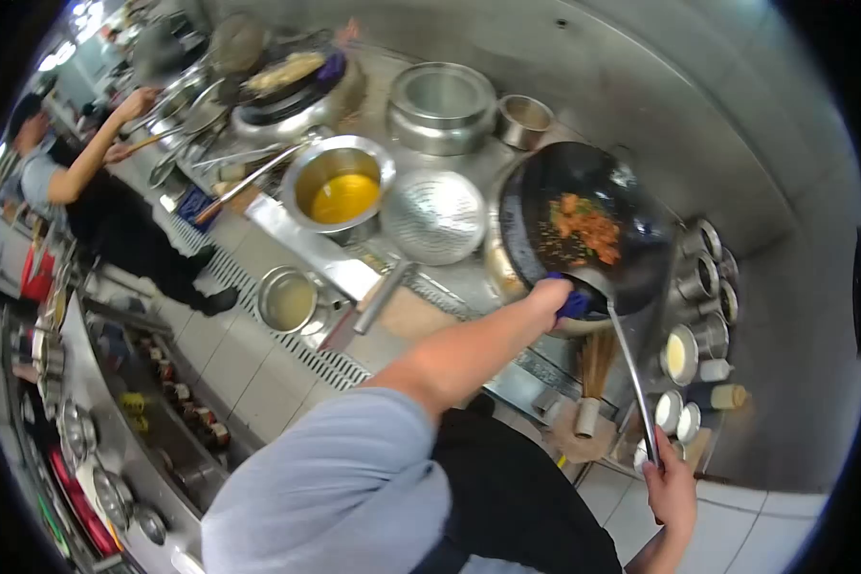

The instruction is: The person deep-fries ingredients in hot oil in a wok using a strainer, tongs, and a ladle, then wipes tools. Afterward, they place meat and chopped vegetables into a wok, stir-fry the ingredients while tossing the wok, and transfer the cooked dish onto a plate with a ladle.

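My left hand (549, 295) is closed around the near rim or handle of a black wok (644, 215), with a purple cloth (575, 304) bunched under the fingers. Reddish-orange fried pieces with green bits (585, 230) lie inside the wok, which sits tilted on a burner. Lower right, my right hand (673, 486) grips the end of a long-handled metal ladle (631, 366). The ladle's bowl reaches over the wok's near edge, close to my left hand and just short of the food.
A perforated strainer (434, 218) and a pot of yellow oil (344, 195) stand left of the wok. Seasoning containers (681, 354) line its right side. A bamboo brush (597, 368) sits in front. A co-worker (96, 191) handles pans at far left.
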A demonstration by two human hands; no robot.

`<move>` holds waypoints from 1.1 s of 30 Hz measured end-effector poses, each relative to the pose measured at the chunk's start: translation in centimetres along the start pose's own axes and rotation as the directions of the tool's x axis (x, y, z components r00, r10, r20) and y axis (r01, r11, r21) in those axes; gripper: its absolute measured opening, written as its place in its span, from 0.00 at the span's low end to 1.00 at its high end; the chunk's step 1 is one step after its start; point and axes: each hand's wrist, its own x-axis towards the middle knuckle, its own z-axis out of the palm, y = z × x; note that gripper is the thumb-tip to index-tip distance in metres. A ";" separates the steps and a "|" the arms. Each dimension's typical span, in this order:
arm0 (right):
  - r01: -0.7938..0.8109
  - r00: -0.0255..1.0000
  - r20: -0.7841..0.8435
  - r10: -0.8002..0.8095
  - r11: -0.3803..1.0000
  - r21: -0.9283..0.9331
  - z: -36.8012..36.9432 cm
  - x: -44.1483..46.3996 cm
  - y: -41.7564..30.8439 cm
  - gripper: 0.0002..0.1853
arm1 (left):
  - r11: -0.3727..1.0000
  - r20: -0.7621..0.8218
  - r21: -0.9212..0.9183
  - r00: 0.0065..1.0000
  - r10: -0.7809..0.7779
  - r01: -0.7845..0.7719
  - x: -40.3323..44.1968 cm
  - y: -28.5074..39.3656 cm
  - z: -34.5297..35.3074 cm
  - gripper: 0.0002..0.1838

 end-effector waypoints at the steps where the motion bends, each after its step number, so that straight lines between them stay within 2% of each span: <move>1: -0.082 0.992 0.097 0.077 0.995 0.050 -1.4 -0.3 0.3 0.31 | 0.996 0.036 0.028 0.996 0.087 -0.088 0.1 -2.1 -0.2 0.07; 2: -0.144 0.973 0.194 0.123 0.984 0.103 -2.5 0.2 0.1 0.31 | 0.997 0.052 -0.017 0.996 0.074 -0.074 -3.8 -2.2 0.3 0.08; 3: -0.123 0.979 0.179 0.100 0.985 0.119 -3.5 0.9 0.0 0.31 | 0.996 0.057 -0.061 0.996 0.068 -0.064 -8.1 -1.1 1.1 0.09; 5: -0.090 0.963 0.258 0.085 0.996 0.008 -3.8 2.1 -0.7 0.31 | 0.994 0.053 -0.091 0.997 0.059 -0.054 -10.5 -0.7 1.7 0.09; 6: 0.015 0.986 0.168 -0.006 0.998 -0.054 -2.8 3.4 -2.1 0.31 | 0.993 0.015 -0.112 0.999 0.038 -0.036 -9.5 -0.7 1.8 0.09; 7: -0.037 0.982 0.183 0.044 0.998 -0.043 -1.4 5.8 -1.8 0.31 | 0.991 -0.023 -0.129 0.999 0.040 -0.043 -7.8 0.2 2.0 0.08; 9: 0.175 0.984 0.019 -0.175 0.961 -0.213 1.8 10.1 -2.1 0.31 | 0.995 -0.060 -0.033 0.994 0.092 -0.094 -4.9 -1.4 0.1 0.09; 10: 0.149 0.981 -0.072 -0.178 0.941 -0.304 4.0 11.8 -1.8 0.32 | 0.988 -0.028 0.003 0.988 0.155 -0.155 -4.4 -3.0 -1.8 0.09; 11: 0.034 0.991 -0.111 -0.079 0.930 -0.365 5.1 12.3 -3.2 0.33 | 0.976 0.013 0.044 0.977 0.215 -0.215 -4.1 -4.4 -2.7 0.09; 13: 0.038 0.960 -0.245 -0.132 0.935 -0.353 6.0 12.2 -4.1 0.33 | 0.963 -0.109 0.235 0.981 0.161 -0.132 -5.7 -5.8 -4.0 0.09; 14: 0.054 0.957 -0.250 -0.150 0.934 -0.352 5.8 12.4 -3.0 0.33 | 0.974 -0.146 0.196 0.979 0.141 -0.111 -7.6 -6.0 -4.0 0.09; 15: 0.144 0.949 -0.230 -0.217 0.944 -0.297 5.1 12.3 -1.1 0.33 | 0.983 -0.180 0.161 0.977 0.112 -0.084 -9.1 -5.9 -3.7 0.10; 16: 0.220 0.939 -0.211 -0.271 0.947 -0.235 4.1 11.5 0.1 0.33 | 0.978 -0.117 0.201 0.990 0.084 -0.060 -8.2 -5.9 -3.5 0.08; 17: 0.112 0.987 -0.098 -0.127 0.983 -0.146 1.1 9.0 -2.8 0.34 | 0.990 0.019 0.051 0.992 0.128 -0.129 -7.5 -5.2 -3.2 0.07; 19: 0.262 0.959 -0.118 -0.257 0.964 0.036 -0.9 6.4 -1.2 0.32 | 0.994 -0.065 -0.036 0.993 0.098 -0.100 -4.8 -3.7 -1.7 0.08; 20: -0.124 0.987 0.113 0.111 0.986 0.114 -4.4 3.6 -6.9 0.32 | 0.996 -0.078 -0.032 0.994 0.080 -0.083 -6.2 -2.5 -0.7 0.08; 21: 0.007 0.987 0.158 -0.015 0.999 0.053 -4.3 4.7 -0.3 0.32 | 0.998 -0.082 -0.024 0.995 0.062 -0.064 -8.0 -1.4 0.0 0.08; 22: 0.054 0.985 0.168 -0.049 0.998 -0.029 -4.5 4.5 0.3 0.32 | 0.999 0.032 -0.011 0.999 0.036 -0.035 -8.5 -1.0 0.1 0.08; 23: 0.090 0.979 0.190 -0.070 0.991 -0.097 -4.6 4.7 0.0 0.33 | 1.000 0.051 -0.016 0.998 0.026 -0.025 -9.3 -0.4 0.5 0.07; 26: 0.063 0.995 0.075 -0.058 0.996 -0.058 -1.0 8.1 -2.8 0.30 | 0.995 0.115 -0.067 0.991 -0.062 0.070 -4.9 -0.3 -0.9 0.10; 28: 0.100 0.990 -0.072 -0.122 0.962 -0.254 3.5 11.6 -1.8 0.32 | 0.995 0.090 0.011 0.991 0.101 -0.102 -3.3 -2.3 -3.0 0.09; 31: 0.050 0.974 -0.202 -0.103 0.967 -0.249 6.3 12.2 -3.1 0.31 | 0.990 -0.077 0.138 0.997 -0.009 0.020 -5.2 -4.4 -4.7 0.06; 33: 0.055 0.972 -0.212 -0.103 0.974 -0.220 5.1 9.9 -3.5 0.31 | 0.983 -0.092 0.178 0.995 -0.034 0.050 -6.6 -4.7 -4.6 0.08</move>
